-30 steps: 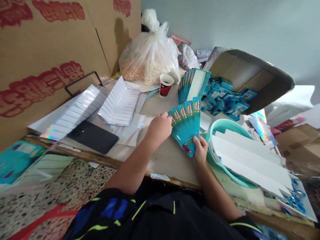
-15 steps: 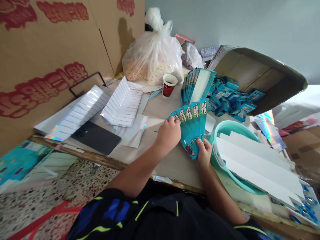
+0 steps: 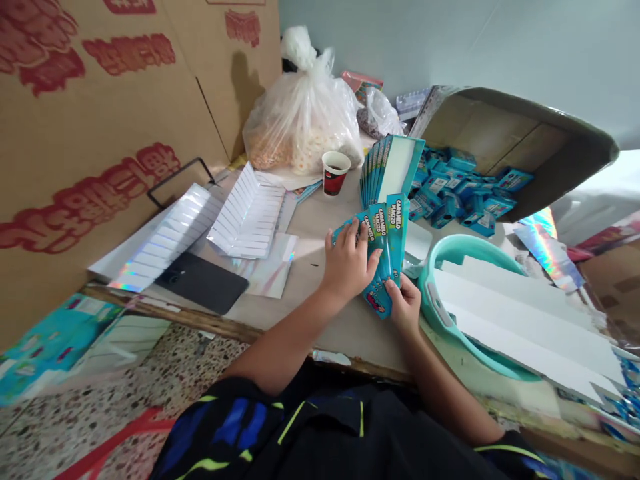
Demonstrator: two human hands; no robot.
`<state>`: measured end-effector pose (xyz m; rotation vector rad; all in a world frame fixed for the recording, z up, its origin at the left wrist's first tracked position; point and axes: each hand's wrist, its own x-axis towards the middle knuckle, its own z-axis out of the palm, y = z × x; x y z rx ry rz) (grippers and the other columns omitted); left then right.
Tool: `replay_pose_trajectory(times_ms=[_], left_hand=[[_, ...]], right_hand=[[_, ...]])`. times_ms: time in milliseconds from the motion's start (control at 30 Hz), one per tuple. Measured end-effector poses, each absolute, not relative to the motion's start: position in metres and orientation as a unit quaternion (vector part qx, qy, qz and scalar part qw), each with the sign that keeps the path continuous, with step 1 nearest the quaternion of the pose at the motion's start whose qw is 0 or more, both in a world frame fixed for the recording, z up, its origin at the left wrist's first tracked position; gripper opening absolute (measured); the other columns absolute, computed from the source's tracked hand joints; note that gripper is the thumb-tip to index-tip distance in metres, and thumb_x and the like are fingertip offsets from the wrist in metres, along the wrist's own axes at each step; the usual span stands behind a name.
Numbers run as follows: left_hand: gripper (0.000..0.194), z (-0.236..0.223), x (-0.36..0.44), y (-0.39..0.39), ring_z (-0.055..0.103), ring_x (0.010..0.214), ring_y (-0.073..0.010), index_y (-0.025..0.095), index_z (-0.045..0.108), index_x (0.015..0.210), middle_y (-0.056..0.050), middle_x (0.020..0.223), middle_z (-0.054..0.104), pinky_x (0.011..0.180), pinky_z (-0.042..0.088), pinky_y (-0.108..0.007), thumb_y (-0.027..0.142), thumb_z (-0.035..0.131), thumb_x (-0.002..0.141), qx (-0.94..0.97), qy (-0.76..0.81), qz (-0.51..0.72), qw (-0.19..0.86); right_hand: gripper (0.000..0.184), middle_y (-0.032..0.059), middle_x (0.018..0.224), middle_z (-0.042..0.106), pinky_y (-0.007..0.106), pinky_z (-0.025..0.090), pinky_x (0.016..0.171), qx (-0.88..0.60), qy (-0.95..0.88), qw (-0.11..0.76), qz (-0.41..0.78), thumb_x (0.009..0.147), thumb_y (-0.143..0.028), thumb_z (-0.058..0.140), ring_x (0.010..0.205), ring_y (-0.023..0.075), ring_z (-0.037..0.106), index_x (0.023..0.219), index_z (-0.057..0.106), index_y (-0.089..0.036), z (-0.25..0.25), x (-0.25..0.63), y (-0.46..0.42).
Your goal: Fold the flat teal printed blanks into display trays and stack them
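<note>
My left hand [image 3: 350, 261] and my right hand [image 3: 405, 305] both grip a fanned bunch of teal printed cards [image 3: 389, 233] reading "Caramelo Macizo". The left fingers lie across the card faces and hide part of the print. The right fingers pinch the lower ends. Just beyond the hands, a neat stack of similar teal cards [image 3: 385, 168] leans near a heap of small blue packets [image 3: 450, 187]. The hands are above the grey tabletop [image 3: 310, 247].
A tilted cardboard box [image 3: 515, 140] stands behind the packets. A teal basin [image 3: 450, 250] holds folded white strips. Left lie holographic-backed folded sheets [image 3: 247, 213] and a black phone [image 3: 203, 283]. Further back are a paper cup [image 3: 334, 172] and a full plastic bag [image 3: 303, 120].
The fan of cards has narrowed into a tighter bunch. My left hand has shifted up and right across the cards with its fingers spread. The whole view has shifted slightly.
</note>
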<state>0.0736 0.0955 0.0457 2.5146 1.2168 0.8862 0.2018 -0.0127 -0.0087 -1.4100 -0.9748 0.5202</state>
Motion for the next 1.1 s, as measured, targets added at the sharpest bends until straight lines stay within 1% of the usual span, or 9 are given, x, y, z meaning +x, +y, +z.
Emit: replay_pose_trajectory(times_ms=[100, 200, 433, 600, 733, 800, 900, 1000, 1100], left_hand=[[0.056, 0.041, 0.078, 0.093, 0.045, 0.146, -0.0354, 0.016, 0.049, 0.151, -0.020, 0.161, 0.043, 0.124, 0.023, -0.063, 0.043, 0.040, 0.102, 0.869, 0.394, 0.280, 0.109], [0.058, 0.040, 0.080, 0.093, 0.043, 0.148, -0.0366, 0.012, 0.049, 0.151, -0.022, 0.162, 0.041, 0.125, 0.022, -0.062, 0.042, 0.039, 0.102, 0.873, 0.385, 0.280, 0.110], [0.057, 0.037, 0.080, 0.094, 0.044, 0.148, -0.0366, 0.010, 0.050, 0.150, -0.023, 0.160, 0.043, 0.126, 0.021, -0.062, 0.041, 0.039, 0.102, 0.867, 0.387, 0.294, 0.107], [0.064, 0.034, 0.074, 0.091, 0.027, 0.158, -0.0337, 0.011, 0.037, 0.158, -0.021, 0.165, 0.037, 0.129, 0.018, -0.060, 0.039, 0.042, 0.101, 0.851, 0.349, 0.385, 0.072], [0.067, 0.031, 0.071, 0.097, 0.023, 0.159, -0.0308, 0.008, 0.026, 0.161, -0.022, 0.166, 0.033, 0.128, 0.028, -0.053, 0.034, 0.040, 0.101, 0.875, 0.225, 0.425, 0.066], [0.066, 0.027, 0.073, 0.103, 0.022, 0.159, -0.0318, 0.008, 0.024, 0.162, -0.023, 0.167, 0.031, 0.126, 0.031, -0.054, 0.032, 0.039, 0.102, 0.874, 0.192, 0.440, 0.077], [0.068, 0.022, 0.076, 0.112, 0.025, 0.158, -0.0340, 0.010, 0.026, 0.161, -0.025, 0.166, 0.031, 0.126, 0.030, -0.055, 0.035, 0.048, 0.101, 0.846, 0.189, 0.489, 0.100], [0.071, 0.020, 0.077, 0.126, 0.031, 0.156, -0.0332, 0.012, 0.030, 0.159, -0.026, 0.163, 0.036, 0.126, 0.031, -0.054, 0.032, 0.057, 0.097, 0.814, 0.218, 0.525, 0.118], [0.058, 0.021, 0.072, 0.146, 0.040, 0.151, -0.0301, 0.013, 0.043, 0.152, -0.024, 0.155, 0.045, 0.124, 0.034, -0.050, 0.019, 0.054, 0.095, 0.795, 0.260, 0.532, 0.135]], right_hand=[[0.046, -0.0037, 0.063, 0.042, 0.026, 0.032, 0.055, -0.615, -0.377, 0.644, 0.256, 0.085, -0.054, 0.070, 0.060, 0.0120, 0.035, 0.061, 0.050, -0.020, -0.009, 0.203, -0.011], [0.044, -0.0037, 0.063, 0.043, 0.026, 0.034, 0.055, -0.615, -0.362, 0.647, 0.267, 0.084, -0.054, 0.071, 0.060, 0.0120, 0.036, 0.063, 0.053, -0.020, -0.009, 0.204, -0.011], [0.037, -0.0027, 0.067, 0.049, 0.027, 0.036, 0.059, -0.604, -0.400, 0.642, 0.250, 0.088, -0.050, 0.068, 0.062, 0.0130, 0.040, 0.068, 0.058, -0.020, -0.007, 0.202, -0.010], [0.044, -0.0026, 0.065, 0.044, 0.029, 0.033, 0.063, -0.598, -0.501, 0.596, 0.190, 0.091, -0.042, 0.067, 0.065, 0.0145, 0.041, 0.058, 0.048, -0.021, -0.011, 0.198, -0.012], [0.048, -0.0025, 0.065, 0.040, 0.030, 0.031, 0.063, -0.598, -0.581, 0.542, 0.109, 0.091, -0.036, 0.065, 0.065, 0.0155, 0.040, 0.055, 0.038, -0.022, -0.020, 0.193, -0.010], [0.042, -0.0008, 0.067, 0.045, 0.031, 0.034, 0.065, -0.606, -0.617, 0.497, 0.073, 0.093, -0.033, 0.059, 0.067, 0.0173, 0.044, 0.057, 0.042, -0.022, -0.024, 0.189, -0.004], [0.024, 0.0025, 0.073, 0.056, 0.033, 0.040, 0.069, -0.627, -0.651, 0.427, 0.033, 0.092, -0.028, 0.057, 0.073, 0.0202, 0.052, 0.069, 0.058, -0.022, -0.023, 0.178, 0.010], [0.009, 0.0062, 0.087, 0.065, 0.035, 0.047, 0.076, -0.648, -0.674, 0.354, 0.037, 0.088, -0.027, 0.065, 0.083, 0.0227, 0.059, 0.090, 0.070, -0.020, -0.005, 0.169, 0.017], [0.032, 0.0130, 0.118, 0.068, 0.038, 0.052, 0.090, -0.610, -0.729, 0.307, 0.057, 0.089, -0.032, 0.071, 0.105, 0.0253, 0.063, 0.118, 0.069, -0.017, 0.030, 0.178, -0.007]])
